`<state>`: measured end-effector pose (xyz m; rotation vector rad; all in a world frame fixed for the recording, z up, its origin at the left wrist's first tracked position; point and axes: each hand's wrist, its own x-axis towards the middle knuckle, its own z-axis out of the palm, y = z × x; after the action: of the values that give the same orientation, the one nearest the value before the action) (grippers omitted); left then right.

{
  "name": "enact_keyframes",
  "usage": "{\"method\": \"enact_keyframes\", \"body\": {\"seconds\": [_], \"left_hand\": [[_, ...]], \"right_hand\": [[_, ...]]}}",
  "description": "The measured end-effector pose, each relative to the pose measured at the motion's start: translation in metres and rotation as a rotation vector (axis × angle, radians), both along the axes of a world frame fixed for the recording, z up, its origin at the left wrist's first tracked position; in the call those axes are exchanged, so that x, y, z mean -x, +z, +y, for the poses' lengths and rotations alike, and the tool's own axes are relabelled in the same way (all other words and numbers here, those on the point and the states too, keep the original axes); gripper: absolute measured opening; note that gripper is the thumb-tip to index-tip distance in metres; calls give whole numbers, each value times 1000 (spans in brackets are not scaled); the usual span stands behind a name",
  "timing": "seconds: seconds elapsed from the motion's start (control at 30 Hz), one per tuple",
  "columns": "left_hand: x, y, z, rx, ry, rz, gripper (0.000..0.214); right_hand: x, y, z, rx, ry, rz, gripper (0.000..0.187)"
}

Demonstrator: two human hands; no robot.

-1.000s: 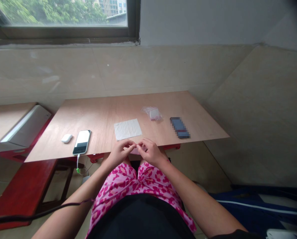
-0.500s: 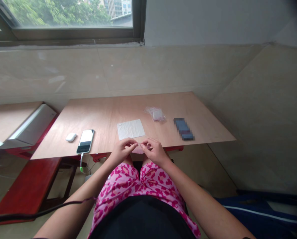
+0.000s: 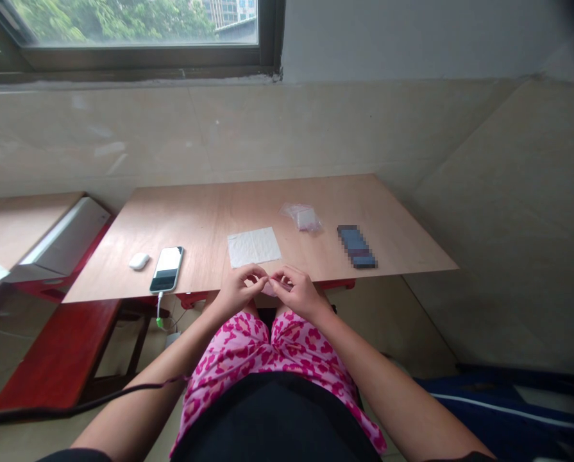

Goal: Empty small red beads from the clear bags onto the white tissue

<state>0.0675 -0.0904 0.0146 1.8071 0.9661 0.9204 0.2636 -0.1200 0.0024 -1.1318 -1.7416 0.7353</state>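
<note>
My left hand (image 3: 238,289) and my right hand (image 3: 297,294) meet at the table's front edge, above my lap. Both are closed, with thumbs and forefingers pinched together and the fingertips almost touching. Between them hangs a small thin pink piece (image 3: 269,290), mostly covered by the fingers; its material is too small to make out. Just beyond my hands a white paper tissue (image 3: 254,247) lies flat, with fold creases. Farther back to the right rests a clear plastic packet (image 3: 306,219) with something white and pink inside.
On the wooden table (image 3: 210,212), a white earphone case (image 3: 139,261) and a phone (image 3: 167,269) with a plugged-in cable lie to the left. A blurred-out dark phone-like thing (image 3: 357,246) lies right. A red bench (image 3: 58,353) stands lower left; a dark cable (image 3: 99,399) crosses my left forearm.
My hands keep their pinch, the fingertips slightly closer together. Less of the pink piece shows below them. The camera view has shifted a little; the things on the table stay in place.
</note>
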Motion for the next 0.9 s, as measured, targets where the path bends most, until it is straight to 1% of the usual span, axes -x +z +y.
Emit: {"method": "enact_keyframes", "body": {"seconds": [0.23, 0.57, 0.9], "left_hand": [[0, 1, -3, -10, 13, 53, 13], [0, 2, -3, -43, -6, 40, 12], [2, 1, -2, 9, 13, 9, 17]], "right_hand": [[1, 2, -2, -15, 0, -7, 11], [2, 6, -5, 2, 21, -3, 14], [1, 5, -1, 29, 13, 16, 18]]}}
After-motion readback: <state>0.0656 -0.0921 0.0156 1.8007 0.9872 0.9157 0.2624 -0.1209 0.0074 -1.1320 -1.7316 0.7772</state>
